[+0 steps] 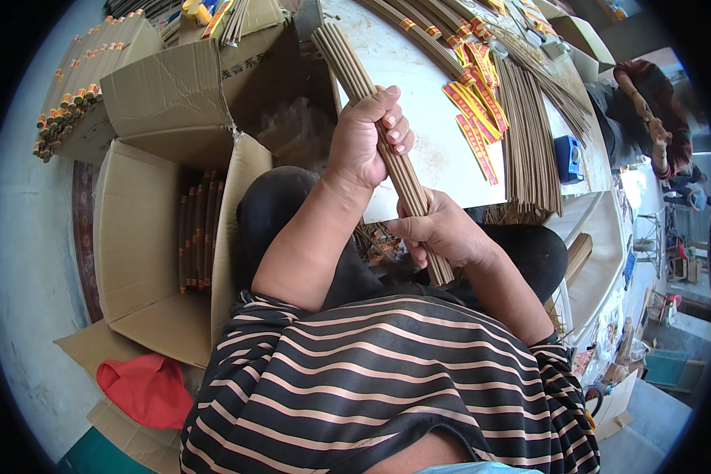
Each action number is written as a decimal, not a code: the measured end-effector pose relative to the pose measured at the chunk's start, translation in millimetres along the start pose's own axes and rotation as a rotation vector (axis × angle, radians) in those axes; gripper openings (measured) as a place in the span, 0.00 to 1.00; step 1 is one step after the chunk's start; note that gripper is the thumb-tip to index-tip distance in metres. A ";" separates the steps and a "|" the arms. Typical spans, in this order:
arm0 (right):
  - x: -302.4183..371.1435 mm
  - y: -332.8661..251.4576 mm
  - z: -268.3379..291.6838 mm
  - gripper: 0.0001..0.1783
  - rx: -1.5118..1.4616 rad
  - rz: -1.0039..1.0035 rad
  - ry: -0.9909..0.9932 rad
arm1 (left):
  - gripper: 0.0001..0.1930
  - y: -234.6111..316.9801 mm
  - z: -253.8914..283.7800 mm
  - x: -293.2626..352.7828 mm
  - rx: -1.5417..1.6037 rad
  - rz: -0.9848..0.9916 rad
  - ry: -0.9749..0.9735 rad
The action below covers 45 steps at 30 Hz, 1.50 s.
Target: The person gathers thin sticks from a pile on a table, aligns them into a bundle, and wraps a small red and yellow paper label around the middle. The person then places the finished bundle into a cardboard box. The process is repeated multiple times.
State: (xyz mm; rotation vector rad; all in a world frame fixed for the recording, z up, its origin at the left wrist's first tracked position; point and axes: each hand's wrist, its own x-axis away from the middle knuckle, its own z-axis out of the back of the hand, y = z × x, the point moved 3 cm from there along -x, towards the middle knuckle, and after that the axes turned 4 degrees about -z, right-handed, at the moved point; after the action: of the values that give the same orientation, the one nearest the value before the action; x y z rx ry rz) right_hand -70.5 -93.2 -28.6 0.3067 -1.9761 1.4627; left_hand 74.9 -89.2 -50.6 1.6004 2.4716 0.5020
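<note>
Over the near edge of the counter [419, 87]: one bundle of brown sticks [371, 103], tilted. Left hand [363, 138] grip closed around its middle; right hand [442, 229] grip closed near its lower end. Open cardboard box [146, 245] with more sticks, left.

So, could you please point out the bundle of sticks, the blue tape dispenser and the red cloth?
bundle of sticks [354, 73]: head view, upper shaft.
blue tape dispenser [569, 156]: head view, body.
red cloth [146, 387]: head view, middle.
</note>
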 end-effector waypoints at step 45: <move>-11.4 5.5 5.9 0.11 0.621 0.105 0.461 | 0.09 -8.0 0.3 7.1 -0.151 -0.016 0.168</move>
State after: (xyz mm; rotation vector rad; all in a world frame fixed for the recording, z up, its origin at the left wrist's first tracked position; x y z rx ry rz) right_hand -66.9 -98.8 -40.9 0.1080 -1.1627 1.9850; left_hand 65.2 -85.7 -53.4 1.5364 2.4918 0.8320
